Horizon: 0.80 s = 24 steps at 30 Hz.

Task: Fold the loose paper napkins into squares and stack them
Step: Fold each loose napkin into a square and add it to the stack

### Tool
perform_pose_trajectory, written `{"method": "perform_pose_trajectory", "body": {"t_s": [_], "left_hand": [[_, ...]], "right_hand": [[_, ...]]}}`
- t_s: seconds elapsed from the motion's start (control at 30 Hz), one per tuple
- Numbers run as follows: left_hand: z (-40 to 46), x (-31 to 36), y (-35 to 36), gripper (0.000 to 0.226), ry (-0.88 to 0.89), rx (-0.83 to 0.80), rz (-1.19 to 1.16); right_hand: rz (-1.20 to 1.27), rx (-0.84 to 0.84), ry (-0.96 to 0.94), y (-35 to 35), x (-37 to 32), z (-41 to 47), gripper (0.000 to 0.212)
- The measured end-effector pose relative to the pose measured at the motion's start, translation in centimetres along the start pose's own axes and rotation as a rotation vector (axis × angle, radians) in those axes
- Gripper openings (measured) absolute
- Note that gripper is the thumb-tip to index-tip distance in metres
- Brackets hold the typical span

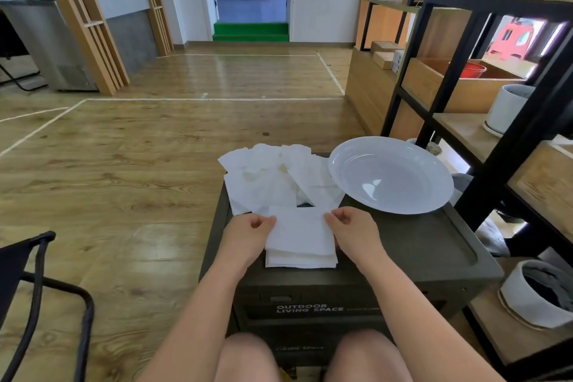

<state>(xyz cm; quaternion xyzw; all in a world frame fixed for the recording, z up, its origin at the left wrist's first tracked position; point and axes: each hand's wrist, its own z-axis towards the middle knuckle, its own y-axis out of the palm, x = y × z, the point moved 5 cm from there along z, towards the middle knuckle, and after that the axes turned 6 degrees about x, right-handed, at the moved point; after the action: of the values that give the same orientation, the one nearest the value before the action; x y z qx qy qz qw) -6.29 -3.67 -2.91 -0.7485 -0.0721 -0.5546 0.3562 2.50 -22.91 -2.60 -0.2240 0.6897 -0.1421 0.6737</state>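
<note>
A folded white napkin (299, 231) lies on top of a small stack of folded napkins (300, 260) near the front of a dark box lid (403, 242). My left hand (248, 232) pinches the napkin's left edge. My right hand (352, 231) pinches its right edge. Behind them, a heap of loose unfolded napkins (273, 178) spreads across the far left of the lid, some hanging over its edge.
A large white plate (390, 175) sits on the lid's far right. A black metal shelf with wooden boards (483, 121) stands close on the right, holding white pots (539, 295). A black chair frame (40, 282) is at the lower left. Wooden floor stretches ahead.
</note>
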Motion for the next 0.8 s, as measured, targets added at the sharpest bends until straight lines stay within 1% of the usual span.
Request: {"method": "perform_pose_trajectory", "body": {"t_s": [0.1,0.2,0.3,0.43,0.63,0.73,0.8], "left_hand": [[-0.4,-0.4,0.0,0.033,0.045,0.053,0.125],[-0.7,-0.3,0.0,0.035,0.086,0.127,0.259],[-0.9,-0.4,0.2,0.033,0.087,0.139,0.329],[-1.0,-0.5,0.5,0.035,0.083,0.127,0.367],[-1.3,-0.4,0.7,0.028,0.094,0.151,0.425],[-1.6,-0.2,0.8,0.026,0.107,0.182,0.457],[-1.8,-0.2,0.8,0.027,0.111,0.204,0.461]], "right_hand": [[-0.220,0.071,-0.103,0.3,0.1,-0.2,0.019],[-0.311,0.113,-0.149,0.4,0.2,-0.4,0.015],[-0.362,0.131,-0.163,0.5,0.2,-0.4,0.015],[-0.402,0.137,-0.149,0.4,0.2,-0.3,0.019],[-0.493,0.143,-0.137,0.8,0.5,-0.5,0.018],[-0.510,0.143,-0.169,1.1,0.5,-0.8,0.013],[-0.514,0.138,-0.211,1.4,0.4,-1.0,0.013]]}}
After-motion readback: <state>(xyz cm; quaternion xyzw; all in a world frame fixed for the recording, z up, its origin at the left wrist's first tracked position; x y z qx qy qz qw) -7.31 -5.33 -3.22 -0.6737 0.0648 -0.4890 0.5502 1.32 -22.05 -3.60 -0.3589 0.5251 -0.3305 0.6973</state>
